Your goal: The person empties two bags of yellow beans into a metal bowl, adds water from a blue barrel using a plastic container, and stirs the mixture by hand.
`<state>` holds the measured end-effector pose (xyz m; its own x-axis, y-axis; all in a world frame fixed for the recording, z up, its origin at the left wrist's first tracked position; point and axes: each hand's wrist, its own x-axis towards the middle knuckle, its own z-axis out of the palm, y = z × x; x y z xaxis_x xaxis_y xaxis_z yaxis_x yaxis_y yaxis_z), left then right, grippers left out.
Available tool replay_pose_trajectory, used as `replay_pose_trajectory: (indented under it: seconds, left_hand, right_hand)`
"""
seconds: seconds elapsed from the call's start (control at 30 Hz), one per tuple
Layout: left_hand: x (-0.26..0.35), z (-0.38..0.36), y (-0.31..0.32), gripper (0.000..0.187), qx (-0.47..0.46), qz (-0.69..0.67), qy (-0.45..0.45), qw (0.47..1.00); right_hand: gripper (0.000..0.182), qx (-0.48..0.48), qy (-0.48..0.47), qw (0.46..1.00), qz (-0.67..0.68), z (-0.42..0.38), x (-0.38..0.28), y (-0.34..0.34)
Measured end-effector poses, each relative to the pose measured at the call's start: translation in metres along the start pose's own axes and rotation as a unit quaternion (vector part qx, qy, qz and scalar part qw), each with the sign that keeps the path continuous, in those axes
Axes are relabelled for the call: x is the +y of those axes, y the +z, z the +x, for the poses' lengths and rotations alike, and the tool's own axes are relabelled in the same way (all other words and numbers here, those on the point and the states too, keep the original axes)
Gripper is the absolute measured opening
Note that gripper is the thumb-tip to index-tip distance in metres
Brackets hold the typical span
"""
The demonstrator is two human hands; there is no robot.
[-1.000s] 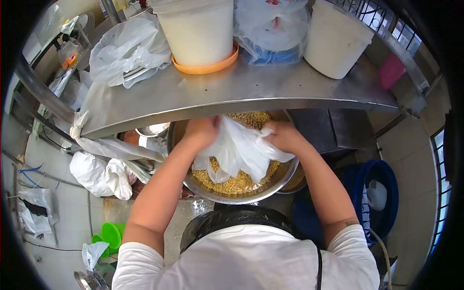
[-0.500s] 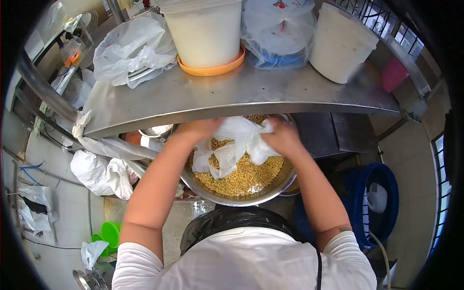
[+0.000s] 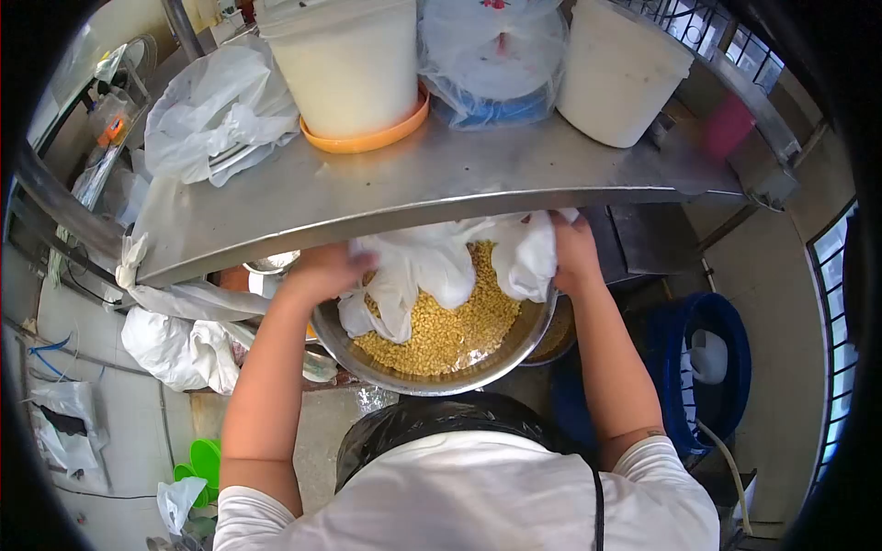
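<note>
A wide metal bowl (image 3: pixel 501 375) in front of me holds a heap of yellow soaked beans (image 3: pixel 441 335). Over the far part of the heap hangs a thin white cloth (image 3: pixel 436 266), spread out and draped in folds. My right hand (image 3: pixel 573 253) grips the cloth at the bowl's right rim, its fingers closed. At the left rim, my left hand (image 3: pixel 333 271) is closed on the cloth's left edge; motion blurs its fingertips. The shelf edge hides the far side of the bowl and part of the cloth.
Just above my hands runs a metal shelf (image 3: pixel 441 179) with a white bucket (image 3: pixel 344 73) on an orange dish and another white bucket (image 3: pixel 620 73). A blue barrel (image 3: pixel 735 404) stands at the right. A small metal bowl (image 3: pixel 273 264) sits beyond my left hand.
My hands have moved apart, the left outward to the left and the right toward the bowl's right rim. The bunched cloth is now spread wider across the beans. The view has shifted slightly.
</note>
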<state>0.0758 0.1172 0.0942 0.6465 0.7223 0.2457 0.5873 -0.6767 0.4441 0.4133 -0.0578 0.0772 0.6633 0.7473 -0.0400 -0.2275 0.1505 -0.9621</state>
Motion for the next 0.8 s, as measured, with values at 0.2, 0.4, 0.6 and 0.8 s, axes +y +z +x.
replay_pose_trajectory:
  seconds: [0.2,0.4,0.6,0.8]
  left_hand:
    - [0.085,-0.008,0.058,0.075,0.042,-0.184,0.126,0.974]
    - [0.047,0.014,0.111,0.065,-0.187,-0.155,-0.001,0.97]
    - [0.11,0.002,0.118,0.035,0.114,-0.273,0.13,0.946]
    - [0.073,0.038,0.082,0.036,-0.068,-0.332,-0.079,0.937]
  right_hand:
    - [0.063,-0.042,0.169,0.969,-0.175,0.002,0.039,0.031]
    - [0.056,-0.116,0.158,0.96,-0.201,-0.014,0.014,0.02]
    - [0.053,-0.084,0.212,0.973,-0.026,-0.037,-0.016,0.041]
    - [0.046,-0.037,-0.016,0.982,-0.187,-0.014,-0.026,-0.014]
